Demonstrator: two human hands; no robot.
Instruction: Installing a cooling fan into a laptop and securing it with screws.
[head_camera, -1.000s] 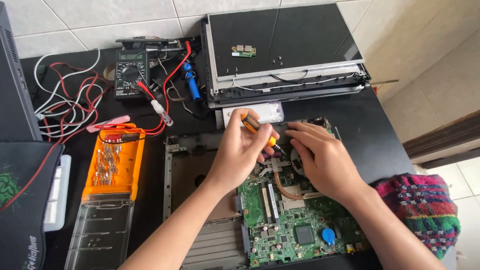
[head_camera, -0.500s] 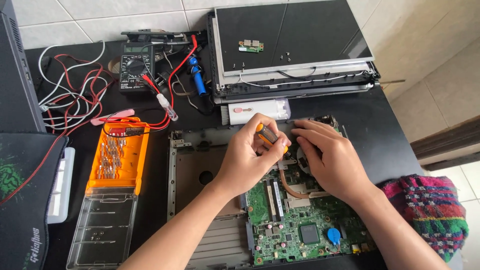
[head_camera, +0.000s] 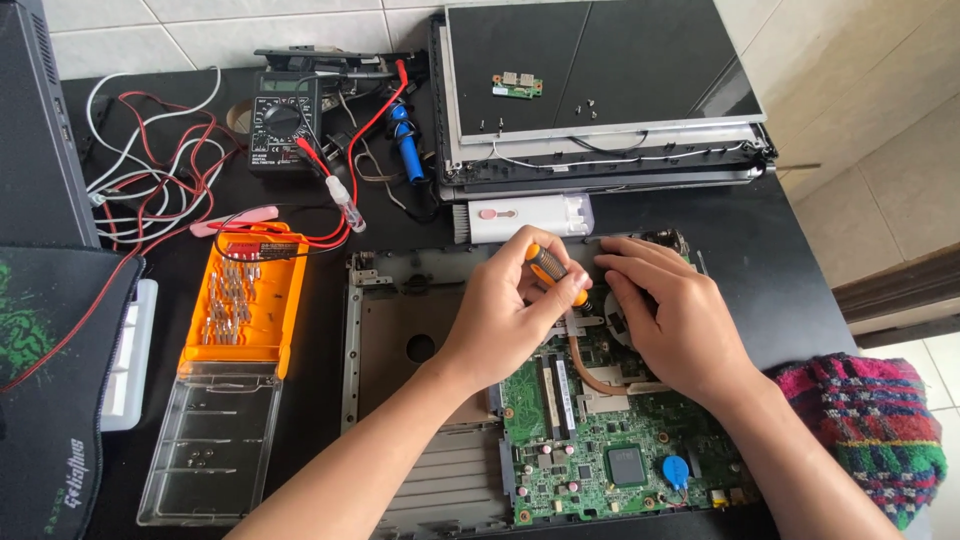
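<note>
An opened laptop base (head_camera: 400, 320) lies on the black table with its green motherboard (head_camera: 620, 440) exposed. My left hand (head_camera: 505, 310) grips an orange-and-black screwdriver (head_camera: 553, 270), its tip pointing down at the fan and copper heat pipe (head_camera: 590, 375) area. My right hand (head_camera: 670, 315) rests flat on the board's top right part, fingers touching the area beside the screwdriver tip. The tip itself is hidden between my hands.
An orange screwdriver-bit case (head_camera: 240, 300) with a clear lid lies left of the laptop. A multimeter (head_camera: 285, 125) with red leads, a blue soldering iron (head_camera: 405, 140), a detached laptop screen (head_camera: 600, 90), a white box (head_camera: 525, 218), a mouse pad (head_camera: 50, 380) and a colourful cloth (head_camera: 870, 430) surround it.
The view has shifted slightly, so everything sits lower and to the right. My hands stay on the same spot of the board, with the screwdriver held much the same.
</note>
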